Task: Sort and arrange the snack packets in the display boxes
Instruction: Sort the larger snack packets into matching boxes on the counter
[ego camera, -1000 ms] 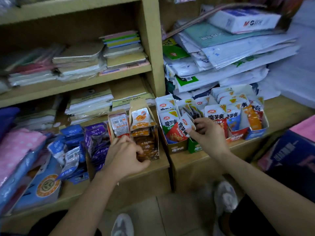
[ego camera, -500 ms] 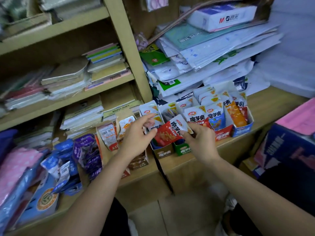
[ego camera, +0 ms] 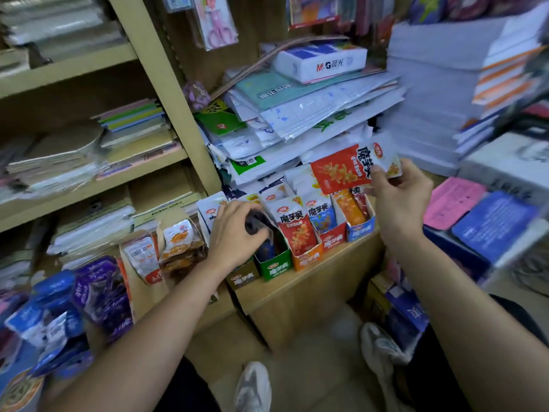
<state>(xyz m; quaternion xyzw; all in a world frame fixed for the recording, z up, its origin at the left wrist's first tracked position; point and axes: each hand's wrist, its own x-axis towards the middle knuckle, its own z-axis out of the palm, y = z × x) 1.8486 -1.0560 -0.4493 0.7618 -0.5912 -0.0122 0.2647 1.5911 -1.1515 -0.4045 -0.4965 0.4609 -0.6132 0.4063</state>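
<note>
Red packet [ego camera: 341,171], pinched aloft by right hand [ego camera: 398,200], probably for re-filing; left hand [ego camera: 234,233] grips dark packet [ego camera: 255,223] at green box [ego camera: 274,263].

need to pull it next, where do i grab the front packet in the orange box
Pinch the white top strip of the front packet, coming down from above and slightly from the front. It stands upright with its bottom sunk in the orange box and more packets pressed behind, so only the top edge is free.
</note>
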